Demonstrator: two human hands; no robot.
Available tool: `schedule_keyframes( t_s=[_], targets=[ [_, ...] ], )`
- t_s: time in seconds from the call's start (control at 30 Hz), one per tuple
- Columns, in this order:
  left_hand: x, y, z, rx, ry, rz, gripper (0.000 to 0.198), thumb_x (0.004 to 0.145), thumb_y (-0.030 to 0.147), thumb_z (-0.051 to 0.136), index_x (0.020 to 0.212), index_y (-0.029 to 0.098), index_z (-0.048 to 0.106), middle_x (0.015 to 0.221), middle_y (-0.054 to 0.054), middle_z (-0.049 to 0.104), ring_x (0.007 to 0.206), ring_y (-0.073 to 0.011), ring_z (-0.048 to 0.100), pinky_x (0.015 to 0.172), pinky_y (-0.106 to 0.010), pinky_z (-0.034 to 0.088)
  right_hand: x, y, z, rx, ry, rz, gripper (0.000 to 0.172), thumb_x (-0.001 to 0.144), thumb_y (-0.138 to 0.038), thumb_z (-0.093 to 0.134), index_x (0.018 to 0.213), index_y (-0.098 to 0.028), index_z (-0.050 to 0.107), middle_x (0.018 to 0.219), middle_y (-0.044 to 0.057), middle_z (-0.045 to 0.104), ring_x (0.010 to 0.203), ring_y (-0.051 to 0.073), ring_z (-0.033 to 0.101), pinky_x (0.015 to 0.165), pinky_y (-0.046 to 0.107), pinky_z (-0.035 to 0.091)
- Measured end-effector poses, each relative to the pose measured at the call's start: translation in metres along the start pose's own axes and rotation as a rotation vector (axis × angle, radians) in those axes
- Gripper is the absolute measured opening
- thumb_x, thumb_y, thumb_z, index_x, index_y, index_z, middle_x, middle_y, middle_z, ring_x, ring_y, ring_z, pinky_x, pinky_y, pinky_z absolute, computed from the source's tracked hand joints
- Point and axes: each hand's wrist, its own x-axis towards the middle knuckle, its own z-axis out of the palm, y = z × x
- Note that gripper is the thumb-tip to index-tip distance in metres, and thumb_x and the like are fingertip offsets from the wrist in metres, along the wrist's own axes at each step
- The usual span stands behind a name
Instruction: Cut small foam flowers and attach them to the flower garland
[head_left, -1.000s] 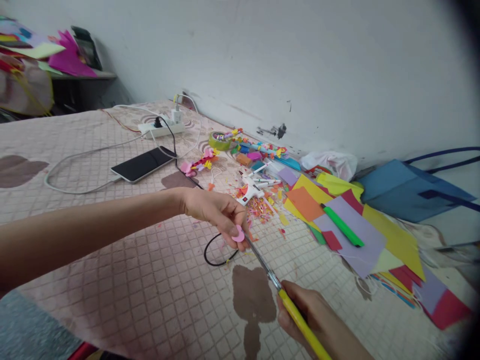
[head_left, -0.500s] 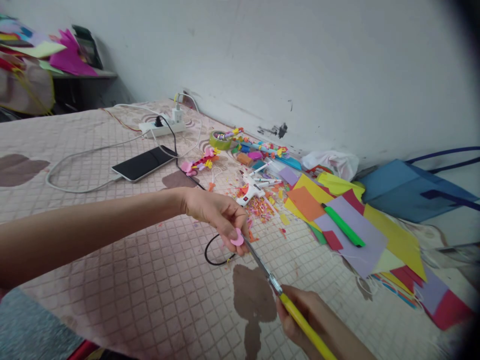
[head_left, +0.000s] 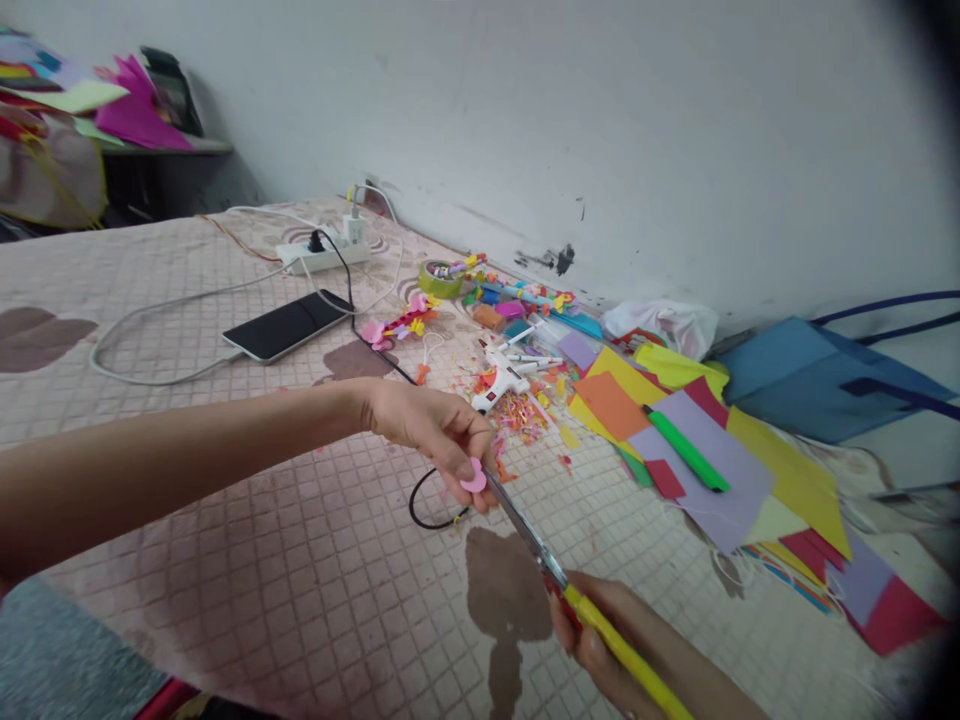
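My left hand (head_left: 435, 430) reaches across a quilted bedspread (head_left: 225, 560) and pinches a small pink foam piece (head_left: 474, 478) between thumb and fingers. My right hand (head_left: 630, 640), low at the frame's bottom, grips the yellow handle of a pair of scissors (head_left: 570, 590). The metal blades run up and left, and their tip meets the pink piece.
A black cable loop (head_left: 431, 505) lies under my left hand. Beyond are a white glue gun (head_left: 499, 383), paper scraps, coloured sheets (head_left: 705, 450) with a green marker (head_left: 684, 450), a phone (head_left: 289, 326), a power strip (head_left: 322, 258), a tape roll (head_left: 439, 280) and a blue bag (head_left: 810, 380) by the wall.
My right hand with the scissors has slid a little lower and toward me; a red part at the blades' pivot now shows. The left hand has barely shifted.
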Motion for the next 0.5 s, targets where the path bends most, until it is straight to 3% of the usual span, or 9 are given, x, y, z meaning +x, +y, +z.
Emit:
schedule_keyframes(
  t_s=[0.23, 0.37, 0.5],
  targets=[
    [0.002, -0.007, 0.001, -0.039, 0.057, 0.026, 0.021, 0.075, 0.023, 0.071, 0.072, 0.015, 0.052, 0.089, -0.005, 0.071, 0.085, -0.0165, 0.069, 0.081, -0.033, 0.053, 0.004, 0.003, 0.002, 0.113, -0.048, 0.065, 0.054, 0.075, -0.072, 0.048, 0.071, -0.019, 0.053, 0.055, -0.004, 0.042, 0.044, 0.007, 0.036, 0.039, 0.018, 0.032],
    [0.008, -0.009, 0.011, -0.051, 0.331, 0.14, 0.022, 0.077, 0.025, 0.07, 0.069, 0.014, 0.052, 0.089, -0.004, 0.07, 0.088, -0.0141, 0.067, 0.084, -0.032, 0.051, 0.013, 0.008, 0.003, 0.319, 0.015, 0.016, 0.057, 0.081, -0.073, 0.036, 0.079, -0.018, 0.051, 0.048, -0.008, 0.033, 0.036, 0.006, 0.027, 0.036, 0.019, 0.024],
    [0.015, -0.007, 0.026, -0.055, 0.512, 0.211, 0.023, 0.076, 0.025, 0.071, 0.07, 0.014, 0.052, 0.092, -0.005, 0.069, 0.089, -0.014, 0.066, 0.082, -0.031, 0.051, 0.031, 0.002, 0.003, 0.458, 0.171, -0.078, 0.054, 0.084, -0.069, 0.035, 0.086, -0.018, 0.051, 0.059, -0.005, 0.045, 0.039, 0.006, 0.034, 0.039, 0.021, 0.028]
  ],
)
